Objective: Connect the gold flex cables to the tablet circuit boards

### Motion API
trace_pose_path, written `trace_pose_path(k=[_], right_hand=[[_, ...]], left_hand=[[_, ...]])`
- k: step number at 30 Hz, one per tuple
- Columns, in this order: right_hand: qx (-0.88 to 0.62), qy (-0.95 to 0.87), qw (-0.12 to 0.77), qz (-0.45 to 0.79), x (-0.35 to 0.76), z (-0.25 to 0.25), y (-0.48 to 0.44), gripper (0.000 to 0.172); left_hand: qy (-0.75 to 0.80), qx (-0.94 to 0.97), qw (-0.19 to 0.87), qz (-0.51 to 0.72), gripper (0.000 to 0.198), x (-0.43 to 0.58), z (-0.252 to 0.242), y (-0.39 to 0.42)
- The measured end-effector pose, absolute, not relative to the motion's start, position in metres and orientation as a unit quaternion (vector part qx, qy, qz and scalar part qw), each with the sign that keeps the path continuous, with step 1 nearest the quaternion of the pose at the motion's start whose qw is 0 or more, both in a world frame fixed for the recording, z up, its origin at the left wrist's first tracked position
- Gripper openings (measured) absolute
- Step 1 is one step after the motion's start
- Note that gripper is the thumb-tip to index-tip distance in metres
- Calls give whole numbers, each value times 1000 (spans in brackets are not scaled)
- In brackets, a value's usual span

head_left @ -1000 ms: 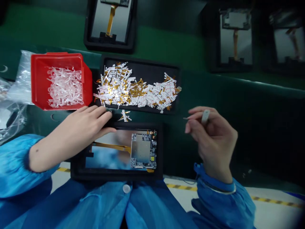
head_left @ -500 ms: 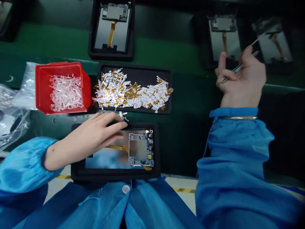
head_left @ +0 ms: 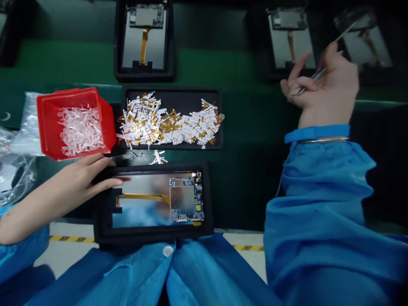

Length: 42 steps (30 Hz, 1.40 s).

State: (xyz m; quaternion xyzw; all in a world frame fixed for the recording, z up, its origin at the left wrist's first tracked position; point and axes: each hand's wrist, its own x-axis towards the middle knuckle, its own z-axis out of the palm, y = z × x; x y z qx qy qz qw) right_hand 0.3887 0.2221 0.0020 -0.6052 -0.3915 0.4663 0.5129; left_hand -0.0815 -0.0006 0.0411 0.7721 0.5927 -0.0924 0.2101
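At the near edge of the worktop (head_left: pixel 251 127), the head view shows a black holder (head_left: pixel 153 236) carrying a tablet (head_left: pixel 143 212) that lies back-up. The left hand (head_left: pixel 79 178) rests open and flat on the holder's far left corner, gripping nothing. Bare green surface lies to the holder's right. Just beyond it, a black tray (head_left: pixel 172 92) of white and gold strips (head_left: pixel 165 121) and a red bin (head_left: pixel 47 127) crowd the way, with a few loose strips (head_left: pixel 158 158) between. The right hand (head_left: pixel 328 91) is raised over the far right, fingers closed on tweezers (head_left: pixel 317 75), near more holders (head_left: pixel 143 75) along the far edge. A plastic bag (head_left: pixel 19 131) fills the left edge.
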Motion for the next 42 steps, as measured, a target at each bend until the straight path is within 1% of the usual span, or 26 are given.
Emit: trace_pose_path(k=[4,6,9,11,13,16,18,20,22,25,28,31,32,33,35,37,40,42], right_hand=[[-652,-268,499,504,353,9,241,55],[-654,-273,492,506,341,6,251,45],[-641,-292,497,507,335,-2,257,23],[-628,-301,509,505,339,-6,255,15],[-617,-313,522,499,346,-7,251,16],[-595,-347,544,478,359,-3,242,27],[-577,-377,561,459,368,3,234,33],[-558,-404,576,440,375,12,222,37],[-539,-426,592,422,380,22,205,39],[-517,-448,610,400,380,39,174,43],[-519,-457,612,383,371,51,142,42],[-528,-465,609,367,352,52,113,35],[-532,-469,604,363,343,51,103,33],[-534,-473,597,365,333,50,94,30],[-526,-481,571,408,313,50,74,25],[-484,-476,541,497,298,52,53,22],[-381,-490,461,634,300,60,19,24],[-343,-537,393,663,317,66,-2,21]], left_hand=[[623,739,255,-35,72,-77,56,10],[626,721,296,-26,65,-77,64,14],[609,676,413,-42,52,-74,72,22],[612,642,459,-45,48,-69,77,27],[636,614,467,-18,49,-60,82,34],[676,578,452,72,52,-37,91,53],[669,552,475,151,42,-11,93,76],[620,531,531,228,30,26,87,109],[580,513,556,302,24,71,74,146],[539,484,586,363,21,140,53,193],[502,446,635,383,33,187,44,214],[455,412,678,405,53,202,52,210],[439,405,686,416,58,201,55,206],[430,396,689,429,58,198,59,200],[434,377,676,460,46,187,61,188],[456,358,654,486,34,170,60,175],[476,353,638,492,26,129,61,151],[478,374,639,473,26,92,68,133]])
